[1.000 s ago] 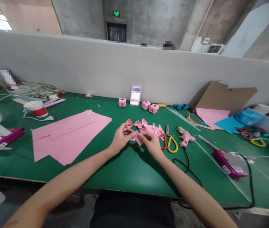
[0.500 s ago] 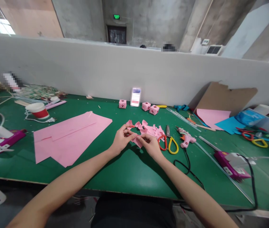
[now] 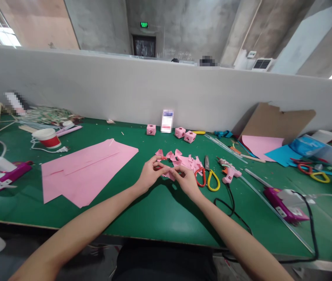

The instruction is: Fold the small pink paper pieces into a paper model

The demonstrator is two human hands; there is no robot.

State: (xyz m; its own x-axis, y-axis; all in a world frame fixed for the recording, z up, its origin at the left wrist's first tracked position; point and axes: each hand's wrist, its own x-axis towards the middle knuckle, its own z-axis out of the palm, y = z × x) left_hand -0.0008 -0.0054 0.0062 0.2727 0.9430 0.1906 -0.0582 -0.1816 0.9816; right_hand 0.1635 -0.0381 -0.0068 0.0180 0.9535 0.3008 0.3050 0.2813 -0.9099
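Between the fingertips of my left hand (image 3: 151, 171) and my right hand (image 3: 186, 179) is a small piece of pink paper (image 3: 170, 175), largely covered by the fingers. Both hands are closed in a pinch, thumbs almost meeting. Just beyond them lies a heap of pink paper scraps (image 3: 187, 160). Scissors (image 3: 209, 173) with one red and one yellow handle rest right of my right hand, beside a pink glue gun (image 3: 230, 170). Farther back stand three pink paper cubes with cut-out openings, one cube (image 3: 151, 130) on the left and another cube (image 3: 190, 136) on the right.
Large pink paper sheets (image 3: 90, 171) lie on the green table at left, near a red-and-white paper cup (image 3: 47, 138). Purple power strips sit at both sides, the right power strip (image 3: 286, 207) with a black cable. Cardboard (image 3: 277, 121) leans against the grey partition (image 3: 110, 86).
The pink piece between my fingers has turned, so less of its lower flap shows below my fingertips. The view has shifted slightly; both hands stay nearly in place.
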